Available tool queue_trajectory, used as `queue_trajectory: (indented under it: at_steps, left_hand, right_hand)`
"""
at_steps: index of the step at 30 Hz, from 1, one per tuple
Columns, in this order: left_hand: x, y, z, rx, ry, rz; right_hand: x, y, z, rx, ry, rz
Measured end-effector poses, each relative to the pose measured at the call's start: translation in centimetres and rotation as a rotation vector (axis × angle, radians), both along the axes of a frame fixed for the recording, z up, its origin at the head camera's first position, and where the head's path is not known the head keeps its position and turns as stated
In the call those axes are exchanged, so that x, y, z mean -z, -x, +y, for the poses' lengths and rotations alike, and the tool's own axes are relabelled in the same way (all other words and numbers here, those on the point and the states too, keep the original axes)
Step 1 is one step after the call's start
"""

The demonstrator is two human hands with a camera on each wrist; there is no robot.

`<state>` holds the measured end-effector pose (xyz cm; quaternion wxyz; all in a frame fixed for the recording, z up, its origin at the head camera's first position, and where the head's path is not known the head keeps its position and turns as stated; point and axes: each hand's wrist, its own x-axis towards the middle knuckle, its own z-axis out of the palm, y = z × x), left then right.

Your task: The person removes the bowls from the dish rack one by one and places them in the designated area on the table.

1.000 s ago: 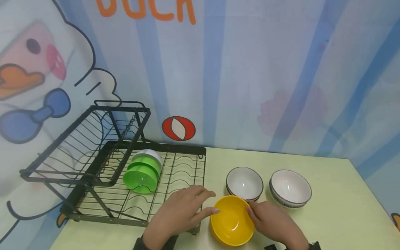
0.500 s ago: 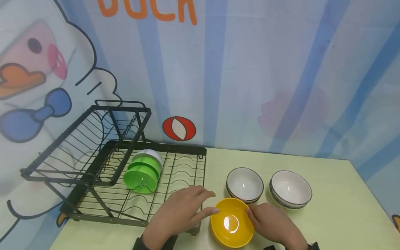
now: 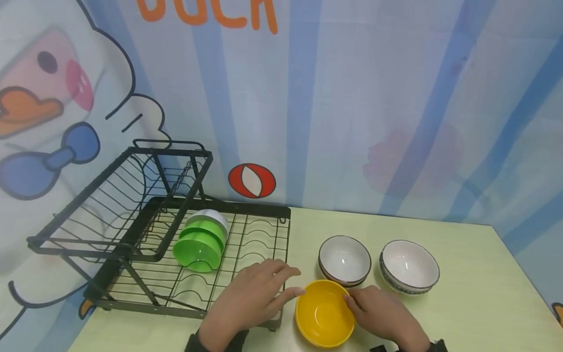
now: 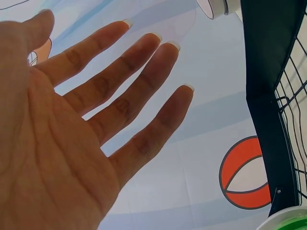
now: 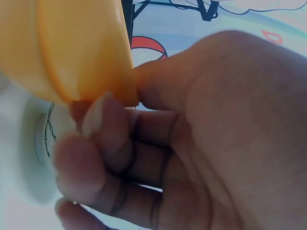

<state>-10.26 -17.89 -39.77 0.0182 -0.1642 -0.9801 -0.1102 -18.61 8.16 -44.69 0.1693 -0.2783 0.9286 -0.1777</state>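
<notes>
My right hand (image 3: pixel 381 310) pinches the right rim of a yellow bowl (image 3: pixel 324 318) at the front of the table, thumb inside and fingers curled beneath. A second yellow edge shows below the rim, and in the right wrist view the bowl's yellow wall (image 5: pixel 91 52) has a line running down it. At the bowl's left my left hand (image 3: pixel 255 296) is held with fingers extended, its thumb tip near the rim. The left wrist view has that palm (image 4: pixel 62 153) with nothing in it and the fingers spread.
A black dish rack (image 3: pixel 154 309) stands at left, with green bowls (image 3: pixel 198 252) and a white bowl (image 3: pixel 213 217) leaning together in it. Behind the yellow bowl are stacked white bowls (image 3: pixel 344 259); more patterned white bowls (image 3: pixel 409 264) are to their right.
The yellow bowl and right hand have shifted slightly left, and the bowl's far rim sits lower in the view. The left hand has barely moved.
</notes>
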Motion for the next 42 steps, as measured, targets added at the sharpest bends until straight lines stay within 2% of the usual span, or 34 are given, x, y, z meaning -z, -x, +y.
queue_trajectory:
  at_steps: [7,15,20,30,38,42]
  left_hand:
    - [-0.1,0.0,-0.4,-0.027,0.001,0.024]
    - [0.2,-0.3,-1.4,-0.063,0.014,0.139]
    - [0.3,-0.2,-1.9,-0.067,0.022,0.173]
    - [0.3,0.0,-2.0,-0.055,0.014,0.158]
    - [0.3,-0.1,-2.9,-0.152,0.002,0.104]
    - [0.5,-0.1,-3.4,-0.180,-0.024,0.078]
  right_hand:
    - [-0.2,0.1,0.2,0.045,0.028,-0.026]
    - [-0.6,-0.1,0.3,0.058,0.029,0.056]
    - [-0.7,-0.2,0.3,0.052,0.023,0.072]
    - [-1.0,-0.2,-0.1,0.080,0.009,0.058]
    - [-1.5,-0.4,-0.2,0.095,0.019,0.061]
    - [-1.5,-0.5,-0.2,0.091,0.018,0.078]
